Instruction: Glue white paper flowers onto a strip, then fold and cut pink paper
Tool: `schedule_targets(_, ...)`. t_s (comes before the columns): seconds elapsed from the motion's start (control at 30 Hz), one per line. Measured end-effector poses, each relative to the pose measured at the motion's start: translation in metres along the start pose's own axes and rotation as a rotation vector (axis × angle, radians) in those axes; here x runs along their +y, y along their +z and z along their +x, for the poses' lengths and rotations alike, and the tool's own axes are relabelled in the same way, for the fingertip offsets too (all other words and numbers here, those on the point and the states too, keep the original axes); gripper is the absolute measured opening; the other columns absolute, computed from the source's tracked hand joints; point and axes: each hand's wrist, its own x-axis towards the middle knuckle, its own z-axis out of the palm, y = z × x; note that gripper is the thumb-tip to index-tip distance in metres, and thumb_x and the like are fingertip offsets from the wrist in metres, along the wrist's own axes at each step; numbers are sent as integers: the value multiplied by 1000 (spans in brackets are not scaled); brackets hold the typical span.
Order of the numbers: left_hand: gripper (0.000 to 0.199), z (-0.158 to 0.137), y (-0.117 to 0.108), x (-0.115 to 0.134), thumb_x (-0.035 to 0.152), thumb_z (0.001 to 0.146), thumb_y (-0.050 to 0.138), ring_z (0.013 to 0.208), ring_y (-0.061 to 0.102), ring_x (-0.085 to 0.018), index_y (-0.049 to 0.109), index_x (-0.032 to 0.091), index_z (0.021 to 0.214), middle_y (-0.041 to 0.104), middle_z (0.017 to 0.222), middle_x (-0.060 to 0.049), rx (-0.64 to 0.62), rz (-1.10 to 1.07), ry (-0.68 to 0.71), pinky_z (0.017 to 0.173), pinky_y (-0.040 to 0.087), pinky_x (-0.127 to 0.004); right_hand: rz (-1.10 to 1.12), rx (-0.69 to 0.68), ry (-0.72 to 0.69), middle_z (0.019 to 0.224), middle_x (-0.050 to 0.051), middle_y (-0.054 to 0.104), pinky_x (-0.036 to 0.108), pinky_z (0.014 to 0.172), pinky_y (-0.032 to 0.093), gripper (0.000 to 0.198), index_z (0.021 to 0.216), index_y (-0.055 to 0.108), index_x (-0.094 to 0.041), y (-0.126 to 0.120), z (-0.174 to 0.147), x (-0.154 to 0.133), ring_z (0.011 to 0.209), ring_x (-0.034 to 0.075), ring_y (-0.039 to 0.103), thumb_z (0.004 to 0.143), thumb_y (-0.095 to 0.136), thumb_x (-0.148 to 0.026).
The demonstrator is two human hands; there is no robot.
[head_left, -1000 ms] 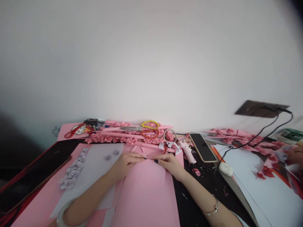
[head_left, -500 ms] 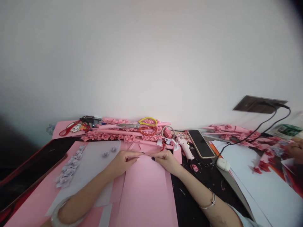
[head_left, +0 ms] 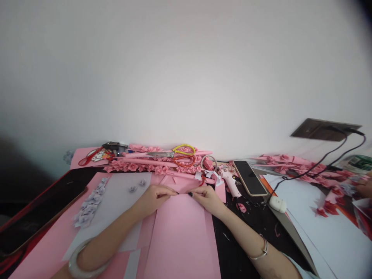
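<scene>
A long sheet of pink paper (head_left: 181,236) lies in front of me. At its far edge, my left hand (head_left: 157,197) pinches the paper between thumb and fingers. My right hand (head_left: 207,199) grips the same edge a little to the right, its dark-nailed thumb pressed on the paper. The fingertips of both hands are a short gap apart. Under and left of the sheet are more pink paper and a pale sheet (head_left: 122,209) bearing a row of pale lilac paper flowers (head_left: 90,207), with two loose paper flowers (head_left: 137,186) near my left hand.
Scissors (head_left: 174,154) with yellow and red handles lie on pink paper-flower stems at the wall. Right of them are a tape roll (head_left: 209,162), pink glue gun (head_left: 231,183), phone (head_left: 250,178) and white earbud case (head_left: 277,204). Cords run to a wall socket (head_left: 325,130). Another person's hand (head_left: 364,188) shows far right.
The whole view has shifted slightly, so things sit a little further right. Both hands keep hold of the pink paper's far edge, with only slight finger movement.
</scene>
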Motion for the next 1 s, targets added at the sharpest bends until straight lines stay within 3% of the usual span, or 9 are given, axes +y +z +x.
schedule_targets(0.17, 25, -2, 0, 6, 22, 84, 47, 88, 64, -16, 68, 23, 97, 70, 96, -1, -13, 117, 82, 79, 48, -24, -246, 76, -127, 86, 5, 70, 28, 73, 49, 21, 89, 69, -18, 5, -4, -4, 78, 17, 64, 82, 49, -18)
schedule_targets(0.4, 27, -1, 0, 8, 22, 87, 43, 94, 60, -18, 67, 22, 100, 69, 99, -4, -75, 282, 237, 88, 44, -30, -524, 24, -299, 92, 8, 66, 33, 78, 46, 22, 94, 66, -19, 5, -5, -3, 88, 19, 59, 88, 45, -20)
schedule_targets(0.53, 28, -2, 3, 9, 16, 87, 41, 97, 60, -17, 65, 20, 100, 67, 103, -4, -121, 351, 272, 92, 42, -30, -791, -19, -418, 102, 8, 65, 33, 84, 46, 23, 102, 63, -18, 8, -6, -6, 97, 18, 57, 88, 43, -16)
schedule_targets(0.77, 35, -3, 10, 17, 2, 82, 40, 105, 57, -17, 60, 17, 106, 63, 113, -7, -198, 465, 247, 95, 42, -30, -1015, -16, -374, 111, 12, 62, 32, 92, 45, 29, 110, 59, -11, 21, -16, -9, 104, 21, 56, 83, 47, -7)
schedule_targets(1.0, 45, -10, 18, 5, -1, 78, 41, 112, 52, -17, 56, 21, 114, 57, 122, -5, -194, 497, 231, 98, 39, -29, -1118, -15, -378, 119, 17, 56, 38, 94, 45, 38, 118, 52, -6, 29, -23, -6, 109, 26, 53, 81, 46, -5)
